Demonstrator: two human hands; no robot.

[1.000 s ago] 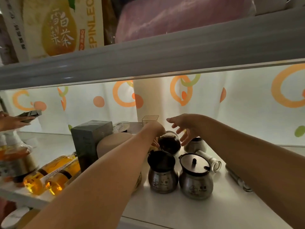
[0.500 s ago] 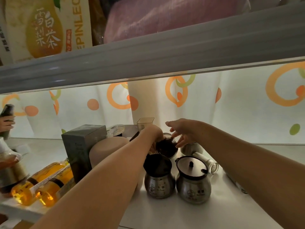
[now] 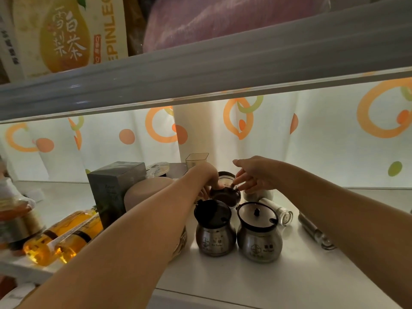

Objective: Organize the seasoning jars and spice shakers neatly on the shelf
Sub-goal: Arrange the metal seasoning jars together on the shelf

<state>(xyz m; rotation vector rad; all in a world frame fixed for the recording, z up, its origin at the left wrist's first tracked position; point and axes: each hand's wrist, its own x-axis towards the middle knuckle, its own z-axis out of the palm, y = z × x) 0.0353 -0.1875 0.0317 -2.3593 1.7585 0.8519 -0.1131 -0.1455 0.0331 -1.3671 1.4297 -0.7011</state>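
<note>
Left hand (image 3: 206,177) grips the dark jar (image 3: 225,195); right hand (image 3: 256,175) touches it.

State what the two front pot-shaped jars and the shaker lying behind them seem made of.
Left jar and right jar: probably brushed stainless steel, given the dull grey sheen and soft highlights. Lying shaker: clear glass or plastic; its wall is see-through, contents whitish.

2 pots (image 3: 259,239) abreast w/ jar (image 3: 225,195) behind, box (image 3: 111,188) to L
</note>
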